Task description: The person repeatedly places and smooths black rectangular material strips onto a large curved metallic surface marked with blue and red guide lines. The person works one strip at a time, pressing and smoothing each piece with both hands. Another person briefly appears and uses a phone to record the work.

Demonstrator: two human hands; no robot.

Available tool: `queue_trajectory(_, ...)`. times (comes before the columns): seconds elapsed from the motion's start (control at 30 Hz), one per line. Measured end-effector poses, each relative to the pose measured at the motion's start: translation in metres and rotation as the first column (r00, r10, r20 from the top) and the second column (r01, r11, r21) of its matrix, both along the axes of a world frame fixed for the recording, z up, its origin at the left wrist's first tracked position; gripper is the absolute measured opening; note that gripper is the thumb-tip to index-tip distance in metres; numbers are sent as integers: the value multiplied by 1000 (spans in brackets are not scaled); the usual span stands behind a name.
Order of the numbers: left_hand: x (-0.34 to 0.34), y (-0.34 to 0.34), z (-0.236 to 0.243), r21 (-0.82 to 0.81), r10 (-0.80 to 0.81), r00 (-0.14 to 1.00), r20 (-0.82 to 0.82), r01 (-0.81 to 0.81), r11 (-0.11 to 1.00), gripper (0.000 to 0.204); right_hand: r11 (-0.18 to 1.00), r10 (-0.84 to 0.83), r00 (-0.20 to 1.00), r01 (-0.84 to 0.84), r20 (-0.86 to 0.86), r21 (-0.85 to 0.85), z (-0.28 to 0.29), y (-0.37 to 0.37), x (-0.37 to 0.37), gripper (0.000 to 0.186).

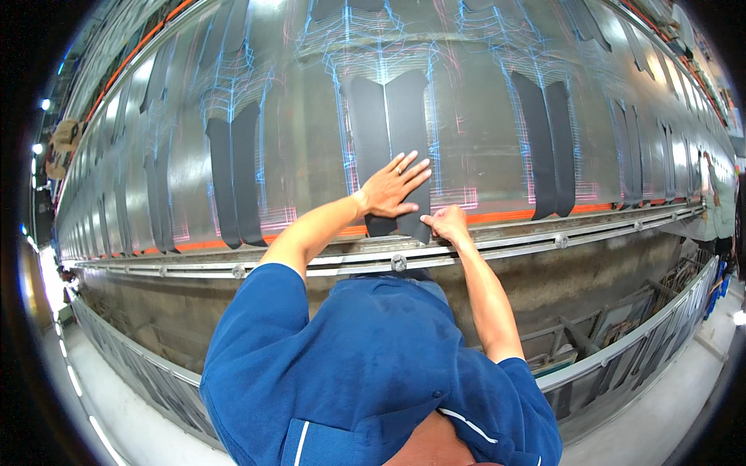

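Right in front of me, a pair of dark grey cut fabric panels (406, 116) lies side by side on a long, shiny table (466, 147), with a narrow gap between them. My left hand (395, 188) rests flat with its fingers spread over the lower part of the panels, mostly the right one. It wears a ring. At the lower right corner of that panel, my right hand (447, 224) is closed, thumb and forefinger pinching the fabric's edge. Blue and pink drawn outlines surround the panels.
Similar panel pairs lie along the table, one to the left (235, 179) and another to the right (544, 147). An orange strip and a metal rail (505, 241) with round fittings follow the near edge. A person in pale green (719, 206) stands at the far right.
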State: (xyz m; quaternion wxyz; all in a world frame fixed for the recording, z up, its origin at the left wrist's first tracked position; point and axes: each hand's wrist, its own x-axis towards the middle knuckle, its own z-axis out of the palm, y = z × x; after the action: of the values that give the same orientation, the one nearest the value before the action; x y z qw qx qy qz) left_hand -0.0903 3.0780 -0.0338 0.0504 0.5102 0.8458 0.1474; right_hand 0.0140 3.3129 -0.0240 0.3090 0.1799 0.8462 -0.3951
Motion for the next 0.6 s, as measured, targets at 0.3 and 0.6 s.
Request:
queue_trajectory(0.3,27,2,17,-82,-49,998,29,52,995,100,882,193,981,-174,0,438,23,-9,20,50)
queue_trajectory(0.6,56,21,21,-117,-34,999,3,34,993,91,825,167,956,-3,-239,565,-3,-21,44,38)
